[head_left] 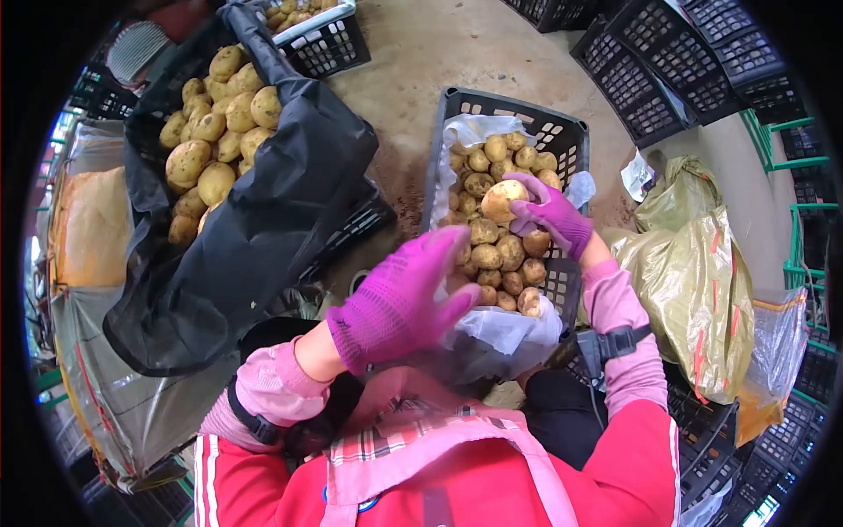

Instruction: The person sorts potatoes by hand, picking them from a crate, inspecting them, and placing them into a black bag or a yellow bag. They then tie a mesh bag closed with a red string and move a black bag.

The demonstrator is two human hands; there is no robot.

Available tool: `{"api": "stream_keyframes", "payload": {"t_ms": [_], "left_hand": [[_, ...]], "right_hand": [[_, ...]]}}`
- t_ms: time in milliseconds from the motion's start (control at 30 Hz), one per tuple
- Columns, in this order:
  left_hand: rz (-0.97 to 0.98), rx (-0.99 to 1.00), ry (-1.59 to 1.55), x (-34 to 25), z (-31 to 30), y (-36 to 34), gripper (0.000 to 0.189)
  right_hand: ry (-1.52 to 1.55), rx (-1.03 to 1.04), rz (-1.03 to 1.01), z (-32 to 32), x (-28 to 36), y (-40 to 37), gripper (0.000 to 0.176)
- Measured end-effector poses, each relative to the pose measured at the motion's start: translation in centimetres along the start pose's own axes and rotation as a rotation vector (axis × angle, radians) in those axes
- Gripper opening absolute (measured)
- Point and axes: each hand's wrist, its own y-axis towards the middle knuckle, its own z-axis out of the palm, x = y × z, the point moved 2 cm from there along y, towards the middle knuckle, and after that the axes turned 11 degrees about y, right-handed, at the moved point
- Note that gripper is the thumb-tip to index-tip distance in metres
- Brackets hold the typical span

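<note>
My right hand (555, 215), in a purple glove, is closed on a large pale potato (502, 200) above the right-hand crate. Under it, several smaller, darker potatoes (511, 253) fill that black plastic crate (562, 132), which is lined with whitish plastic film (505, 327). My left hand (399, 294), gloved the same way, hangs in front of the crate's near left side. Its fingers are stretched out with the thumb apart, and nothing shows in it.
At the left, a crate lined with black cloth (290, 167) holds large potatoes (224, 123). Another potato crate (338, 48) stands behind it. Black crates (654, 61) are stacked at the back right, and olive-yellow sacks (694, 272) lie on the right.
</note>
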Motion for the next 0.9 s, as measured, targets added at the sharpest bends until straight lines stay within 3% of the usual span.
{"api": "stream_keyframes", "payload": {"t_ms": [100, 233, 300, 400, 500, 533, 633, 667, 767, 800, 833, 900], "left_hand": [[-0.434, 0.031, -0.597, -0.6, 0.0, -0.5, 0.068], [-0.473, 0.160, -1.171, -3.1, -2.1, -0.9, 0.070], [-0.279, -0.052, -1.132, -2.5, -1.2, -1.0, 0.071], [-0.009, -0.207, -1.037, -3.6, -2.3, -0.3, 0.075], [0.038, -0.198, -0.991, -3.5, -1.6, 0.4, 0.076], [0.023, -0.206, -0.984, -4.0, -1.9, 0.1, 0.066], [0.087, -0.271, -0.828, -3.3, -1.3, 0.1, 0.069], [0.041, -0.249, -0.785, -3.1, -1.3, 0.0, 0.074], [0.061, -0.253, -0.716, -3.1, -2.2, -0.6, 0.075], [-0.010, -0.200, -0.797, -3.6, -3.0, -0.9, 0.075], [0.031, -0.233, -0.978, -3.1, -2.5, -0.9, 0.073], [0.036, -0.213, -1.001, -2.6, -2.9, -1.0, 0.072]], "right_hand": [[0.118, 0.259, -0.218, 5.3, 5.6, -5.6, 0.069], [0.152, 0.471, -0.385, 10.0, 6.9, -9.2, 0.073], [0.056, 0.364, -0.459, 11.8, 7.7, -11.3, 0.078], [-0.232, 0.085, -0.593, 12.9, 8.4, -13.9, 0.081], [-0.309, -0.089, -0.666, 12.9, 7.5, -14.5, 0.082], [-0.320, -0.106, -0.681, 13.1, 7.4, -14.8, 0.083], [-0.315, -0.192, -0.730, 14.2, 6.4, -14.5, 0.083], [-0.383, -0.280, -0.819, 14.7, 6.1, -14.3, 0.076], [-0.508, -0.399, -0.711, 16.0, 6.5, -13.8, 0.067], [-0.525, -0.433, -0.800, 16.5, 6.6, -13.6, 0.051], [-0.361, -0.423, -0.736, 16.3, 6.5, -13.3, 0.041], [-0.212, -0.341, -0.688, 15.6, 6.6, -12.5, 0.039]]}}
